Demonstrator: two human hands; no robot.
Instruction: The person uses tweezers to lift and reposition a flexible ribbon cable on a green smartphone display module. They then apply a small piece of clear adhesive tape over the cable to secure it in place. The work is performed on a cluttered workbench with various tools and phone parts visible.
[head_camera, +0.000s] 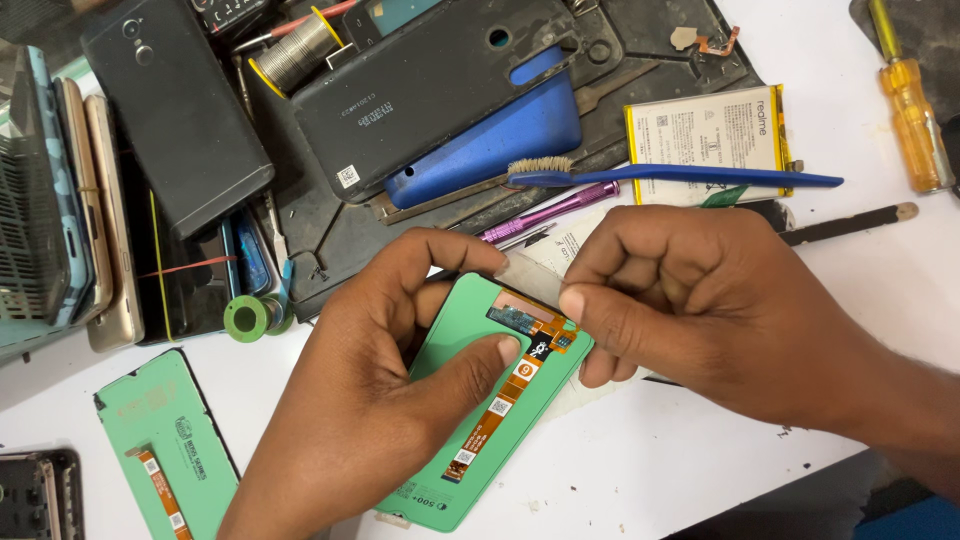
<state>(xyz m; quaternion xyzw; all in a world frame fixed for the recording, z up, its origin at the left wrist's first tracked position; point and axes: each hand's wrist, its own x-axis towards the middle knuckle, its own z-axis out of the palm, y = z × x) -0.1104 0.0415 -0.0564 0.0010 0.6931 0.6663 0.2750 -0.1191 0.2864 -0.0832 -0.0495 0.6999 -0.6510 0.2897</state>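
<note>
A green-backed phone display panel (470, 455) with an orange flex cable (500, 405) lies tilted on the white table. My left hand (370, 400) holds it, thumb pressed on the cable near its top and fingers curled over the panel's upper left edge. My right hand (700, 310) pinches a thin flat metal blade (530, 275) between thumb and forefinger, its edge at the panel's top, beside the connector (520, 318).
A second green panel (165, 440) lies at the lower left. Behind are black phone covers (430, 80), a blue cover (500, 135), a blue toothbrush (680, 176), a phone battery (700, 130), solder spool (295, 50), an orange screwdriver (912, 110) and stacked phones (90, 200).
</note>
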